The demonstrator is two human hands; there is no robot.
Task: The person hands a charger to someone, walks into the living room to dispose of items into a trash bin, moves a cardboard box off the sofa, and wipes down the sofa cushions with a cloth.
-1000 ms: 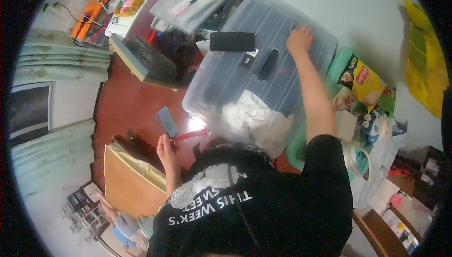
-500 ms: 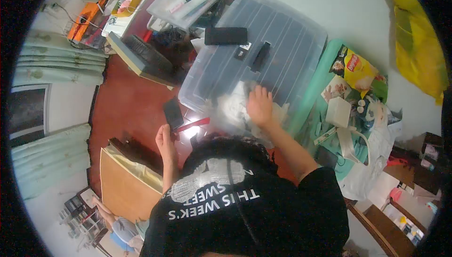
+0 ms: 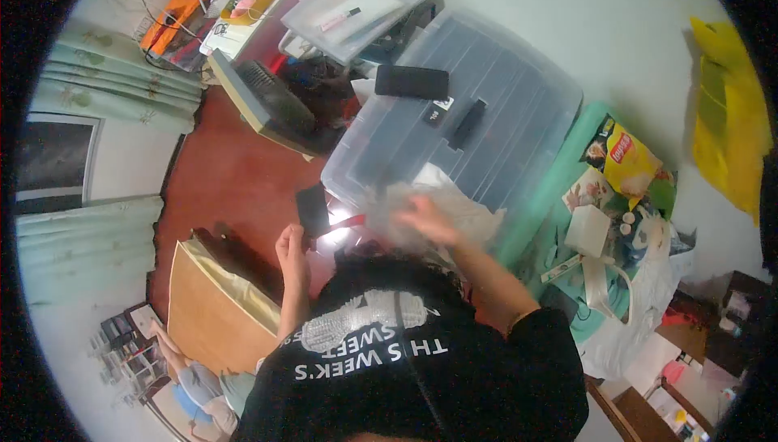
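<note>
Pinched in my left hand is the lower end of a dark flat card. A red strip reaches right from beside its fingertips. Blurred by motion, my right hand is over the crumpled white cloth or plastic at the near edge of the big clear-lidded box; whether it grips anything is not clear. On the lid lie a black oblong case and a small black labelled item.
Right of the box, a green surface bears a yellow chip bag, a white box and plastic bags. An open tan box is lower left. Another person's legs show at bottom left. Clear bins stand at the back.
My right hand has come from the far part of the lid down to the white material, then shifted left and nearer. My left hand stays low, still with the dark card.
</note>
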